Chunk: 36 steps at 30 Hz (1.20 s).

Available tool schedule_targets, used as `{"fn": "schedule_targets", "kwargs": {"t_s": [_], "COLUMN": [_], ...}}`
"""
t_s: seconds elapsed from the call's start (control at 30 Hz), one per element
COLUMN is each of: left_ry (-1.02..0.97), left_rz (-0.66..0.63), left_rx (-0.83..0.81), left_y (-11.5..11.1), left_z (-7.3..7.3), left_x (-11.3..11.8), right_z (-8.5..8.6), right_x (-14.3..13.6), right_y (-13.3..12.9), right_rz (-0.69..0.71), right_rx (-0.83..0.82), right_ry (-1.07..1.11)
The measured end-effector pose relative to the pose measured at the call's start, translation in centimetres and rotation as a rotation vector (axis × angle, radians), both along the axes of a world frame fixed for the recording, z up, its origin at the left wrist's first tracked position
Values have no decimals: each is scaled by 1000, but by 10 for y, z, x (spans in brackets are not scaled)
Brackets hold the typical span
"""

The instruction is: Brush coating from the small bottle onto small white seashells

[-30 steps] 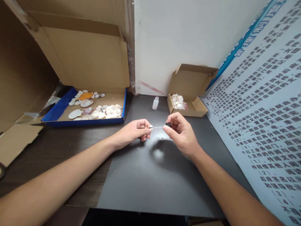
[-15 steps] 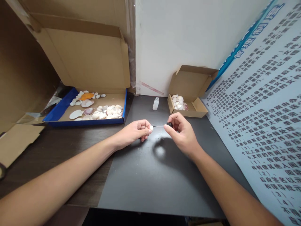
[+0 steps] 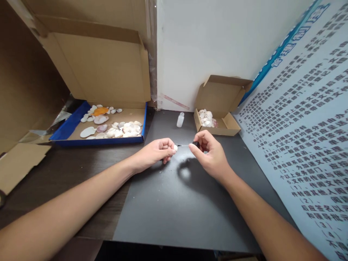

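Grey mat (image 3: 168, 214) at six o'clock, white wall (image 3: 203, 43) at twelve, left hand (image 3: 159, 150) tight on shell (image 3: 175, 148), right hand (image 3: 208, 152) on black cap (image 3: 196, 144)

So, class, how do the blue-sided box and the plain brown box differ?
The blue-sided box is larger than the plain brown box. Spread shells lie across the blue-sided box's floor; heaped shells sit at the plain brown box's left end. Both lids stand open.

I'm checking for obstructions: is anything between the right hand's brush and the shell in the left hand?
Nothing visible. The brush in the right hand points straight at the shell in the left hand, its tip very near; contact is unclear. The bottle stands beyond, off that line.
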<state>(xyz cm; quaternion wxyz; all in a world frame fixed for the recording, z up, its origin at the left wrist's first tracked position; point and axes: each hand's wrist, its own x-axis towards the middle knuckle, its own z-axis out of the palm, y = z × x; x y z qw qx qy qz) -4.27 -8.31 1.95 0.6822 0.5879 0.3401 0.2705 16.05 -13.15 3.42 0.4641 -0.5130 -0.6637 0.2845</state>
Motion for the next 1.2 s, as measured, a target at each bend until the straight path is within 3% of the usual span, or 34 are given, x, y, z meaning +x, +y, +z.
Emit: {"fn": "schedule_targets", "kwargs": {"t_s": [0.2,0.37,0.53,0.7,0.9,1.1,1.2], "left_ry": [-2,-35,-60,-75,-61,-79,-77], "left_rz": [5,24,37,46,50,62,63], "left_rx": [-11,-63,-90,-94,-74,-72,-71], "left_y": [0,1,1,1,1,1,1], "left_z": [0,0,0,2,0,0,1], "left_x": [0,-1,-2,-1,-1,-1,-1], "right_z": [1,0,-1,0,2,-1,-1], "right_x": [-1,-1,-1,-1,-2,-1,-1], "right_y": [0,1,1,0,-2,1,1], "right_rz": [102,-20,68,-32,118,-43,49], "right_rx": [-43,-5,-34,7,-55,0,-28], "right_ry": [120,6,123,-29,199,-13,108]}}
